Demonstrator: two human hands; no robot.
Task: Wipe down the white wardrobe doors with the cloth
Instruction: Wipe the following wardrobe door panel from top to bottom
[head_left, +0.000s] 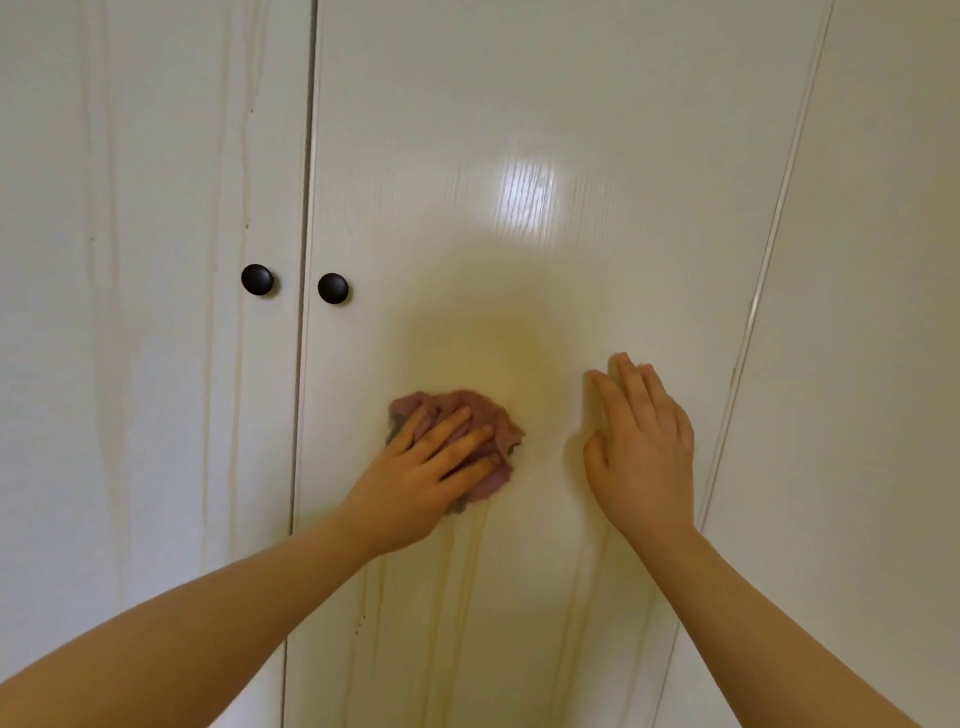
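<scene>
Your two bare arms reach up from the bottom of the view to the wardrobe. Your left hand (415, 467) lies flat on the cloth (498, 415). Its fingers are spread and fairly straight, and it presses the cloth against the middle door (467, 208) without wrapping round it. The cloth is a small pink bunch, all crumpled. It sits low on that door, a bit to the right of the gap between the doors. It looks soft and light, so I think it will squash under your palm and slide easily. It may also slip out or fall if you lift your hand off the door. The best place to hold it is right on the middle of the bunch, with your palm on top and your fingers over its edges. Your right hand (644, 452) is flat on the same door, near the cloth but not touching it, with straight fingers and nothing in it. The door looks hard, smooth and shiny, so it should stand a firm push. Thin yellow drip lines (467, 597) run down under the cloth. Further off, two round black knobs (333, 288) sit on either side of the gap, so go round them. The left door (156, 364) has long drip marks too. High up there is a bright shiny spot (527, 192), and a plain side panel (883, 312) stands off to the right.
</scene>
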